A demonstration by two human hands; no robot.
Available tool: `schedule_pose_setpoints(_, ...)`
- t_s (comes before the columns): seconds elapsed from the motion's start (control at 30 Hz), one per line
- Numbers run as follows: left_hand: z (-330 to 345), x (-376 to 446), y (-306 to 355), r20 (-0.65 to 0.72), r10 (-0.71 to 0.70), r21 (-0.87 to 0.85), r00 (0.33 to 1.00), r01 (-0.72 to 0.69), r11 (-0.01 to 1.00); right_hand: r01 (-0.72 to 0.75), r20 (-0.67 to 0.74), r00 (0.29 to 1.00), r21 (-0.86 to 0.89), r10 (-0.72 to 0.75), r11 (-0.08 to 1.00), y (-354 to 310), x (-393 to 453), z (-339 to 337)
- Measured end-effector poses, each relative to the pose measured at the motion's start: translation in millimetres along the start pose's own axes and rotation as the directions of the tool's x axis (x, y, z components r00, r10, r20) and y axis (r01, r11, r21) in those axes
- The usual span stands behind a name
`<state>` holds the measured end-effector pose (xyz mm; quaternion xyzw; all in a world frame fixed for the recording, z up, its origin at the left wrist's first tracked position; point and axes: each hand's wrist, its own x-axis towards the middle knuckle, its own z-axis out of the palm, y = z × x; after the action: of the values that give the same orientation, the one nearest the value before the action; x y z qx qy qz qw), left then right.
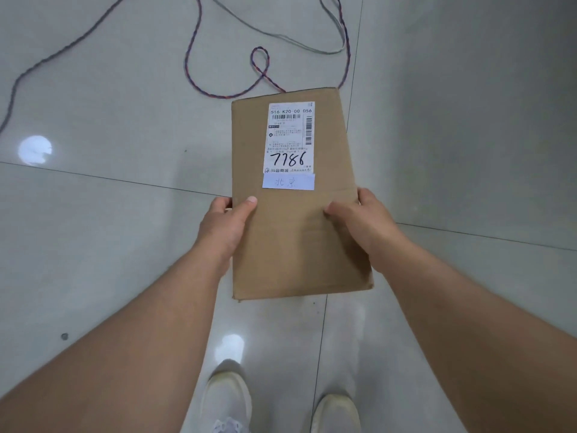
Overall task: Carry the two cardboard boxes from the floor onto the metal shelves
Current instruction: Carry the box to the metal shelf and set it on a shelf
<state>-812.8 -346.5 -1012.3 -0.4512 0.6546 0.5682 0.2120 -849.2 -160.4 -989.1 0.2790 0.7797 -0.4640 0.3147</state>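
Note:
A brown cardboard box (293, 245) is held in front of me above the tiled floor, its long side pointing away. A white shipping label (288, 137) with "7786" handwritten on it and a pale blue note below it sit on the top face. My left hand (226, 223) grips the box's left edge, thumb on top. On the right edge, my right hand (363, 220) holds it the same way. No second box and no metal shelves are in view.
The floor is glossy grey tile (109, 214) with dark joints. A red-blue twisted cord (260, 62) and a grey cable (281, 37) loop on the floor beyond the box. My two white shoes (226, 401) stand at the bottom.

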Motion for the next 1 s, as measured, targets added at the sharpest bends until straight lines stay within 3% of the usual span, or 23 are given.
schedule_pose_setpoints(0.23, -5, -32, 16, 0.065, 0.043, -0.005, 0.997, -0.042, 0.999, -0.065, 0.034, 0.998, 0.141, 0.061, 0.988, 9, -25, -24)
schedule_pose_setpoints(0.67, -36, -149, 64, 0.263, 0.072, 0.034, 0.962, -0.084, 0.996, 0.031, 0.008, 0.999, 0.248, -0.034, 0.968, -36, -126, -86)
schedule_pose_setpoints(1.0, -58, -235, 104, 0.257, 0.129, 0.013, 0.958, -0.137, 0.990, 0.073, -0.005, 0.997, 0.267, -0.074, 0.961, -70, -207, -122)
